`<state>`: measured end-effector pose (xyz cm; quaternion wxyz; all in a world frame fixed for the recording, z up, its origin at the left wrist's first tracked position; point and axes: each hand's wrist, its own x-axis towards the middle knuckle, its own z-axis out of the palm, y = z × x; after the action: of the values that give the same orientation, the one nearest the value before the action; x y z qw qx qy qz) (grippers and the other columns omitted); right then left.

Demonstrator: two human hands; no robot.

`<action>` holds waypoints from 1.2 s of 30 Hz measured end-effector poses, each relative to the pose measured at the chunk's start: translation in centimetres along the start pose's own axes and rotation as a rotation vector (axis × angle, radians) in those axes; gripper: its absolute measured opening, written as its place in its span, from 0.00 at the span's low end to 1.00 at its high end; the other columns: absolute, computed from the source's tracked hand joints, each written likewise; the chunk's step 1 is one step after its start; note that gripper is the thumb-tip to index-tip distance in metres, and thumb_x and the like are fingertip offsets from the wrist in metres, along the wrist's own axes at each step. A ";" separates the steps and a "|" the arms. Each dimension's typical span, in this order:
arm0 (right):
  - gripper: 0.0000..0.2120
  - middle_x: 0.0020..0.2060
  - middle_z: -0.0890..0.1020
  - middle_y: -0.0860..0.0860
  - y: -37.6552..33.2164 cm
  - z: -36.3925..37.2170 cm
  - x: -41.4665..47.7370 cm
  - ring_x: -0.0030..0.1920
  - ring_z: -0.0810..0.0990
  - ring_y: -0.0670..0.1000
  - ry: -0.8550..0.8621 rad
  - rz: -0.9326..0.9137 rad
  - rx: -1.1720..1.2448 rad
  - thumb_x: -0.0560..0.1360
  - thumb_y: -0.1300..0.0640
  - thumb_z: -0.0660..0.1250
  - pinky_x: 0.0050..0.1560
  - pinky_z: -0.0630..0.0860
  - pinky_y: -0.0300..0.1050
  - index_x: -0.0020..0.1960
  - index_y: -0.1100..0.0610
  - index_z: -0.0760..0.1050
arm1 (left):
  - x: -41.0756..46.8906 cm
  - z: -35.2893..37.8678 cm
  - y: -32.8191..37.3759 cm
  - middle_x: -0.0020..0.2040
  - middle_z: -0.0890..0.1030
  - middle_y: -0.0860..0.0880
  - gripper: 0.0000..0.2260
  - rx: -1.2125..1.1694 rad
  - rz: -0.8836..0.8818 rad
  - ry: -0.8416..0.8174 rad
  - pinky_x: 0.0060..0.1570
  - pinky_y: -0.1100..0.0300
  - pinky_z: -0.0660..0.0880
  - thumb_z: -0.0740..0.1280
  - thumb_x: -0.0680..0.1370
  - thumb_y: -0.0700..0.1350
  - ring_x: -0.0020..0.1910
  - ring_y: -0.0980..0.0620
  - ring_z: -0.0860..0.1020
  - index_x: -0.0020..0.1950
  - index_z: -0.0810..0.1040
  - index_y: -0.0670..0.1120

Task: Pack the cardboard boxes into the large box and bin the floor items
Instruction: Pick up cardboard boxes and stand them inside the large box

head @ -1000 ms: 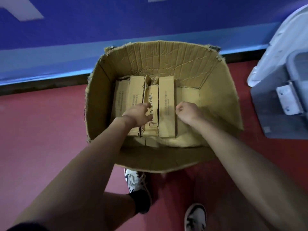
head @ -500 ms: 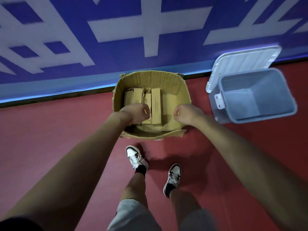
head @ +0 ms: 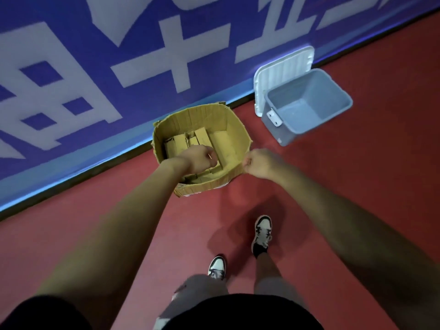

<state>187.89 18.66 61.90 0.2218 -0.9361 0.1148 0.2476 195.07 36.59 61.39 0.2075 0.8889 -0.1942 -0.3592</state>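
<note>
The packing half looks close to done: several small cardboard boxes (head: pixel 202 136) lie side by side in the bottom of the large box (head: pixel 204 116), which sits open on the red floor (head: pixel 357 186) close against the blue wall (head: pixel 142 44). The left hand (head: pixel 200 158) hangs over the large box with its fingers curled under; whether they hold anything cannot be told. The right hand (head: pixel 260 163) is by the box's near right corner, fingers drawn into a fist with nothing seen in them. No other small box shows outside the large one. The binning half looks unstarted: the grey bin (head: pixel 328 101) stands to the right of the large box, apart from it, its lid (head: pixel 283 72) tipped back toward the wall, and only bare grey shows inside. The items to be binned do not appear in this view. For moving, the wall shuts off the far side, while the floor to the near side and right gives open room; the box's torn rim and the bin's corner are the edges to mind.
</note>
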 end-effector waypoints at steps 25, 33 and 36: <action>0.14 0.56 0.81 0.58 10.3 17.3 -41.5 0.58 0.78 0.58 0.324 0.628 0.256 0.75 0.55 0.60 0.55 0.74 0.46 0.56 0.57 0.79 | -23.2 24.9 14.1 0.45 0.77 0.48 0.08 0.471 0.661 -0.310 0.49 0.64 0.69 0.62 0.76 0.37 0.45 0.56 0.72 0.49 0.80 0.43; 0.14 0.56 0.81 0.58 12.1 27.7 -57.1 0.58 0.79 0.57 0.354 0.829 0.424 0.74 0.55 0.63 0.56 0.75 0.46 0.57 0.57 0.80 | -34.3 35.9 16.4 0.53 0.81 0.45 0.10 0.590 0.833 -0.487 0.51 0.61 0.71 0.60 0.76 0.37 0.48 0.55 0.73 0.52 0.80 0.41; 0.15 0.56 0.81 0.58 13.2 31.0 -62.0 0.59 0.79 0.58 0.392 0.903 0.480 0.72 0.56 0.66 0.59 0.75 0.47 0.58 0.56 0.80 | -38.0 39.9 18.0 0.50 0.81 0.45 0.11 0.667 0.908 -0.543 0.42 0.65 0.67 0.60 0.76 0.37 0.47 0.55 0.73 0.54 0.79 0.39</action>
<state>118.04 28.27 64.98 0.2754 -0.7456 0.5975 0.1061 137.57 31.11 65.60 -0.0058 0.6117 -0.7001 -0.3683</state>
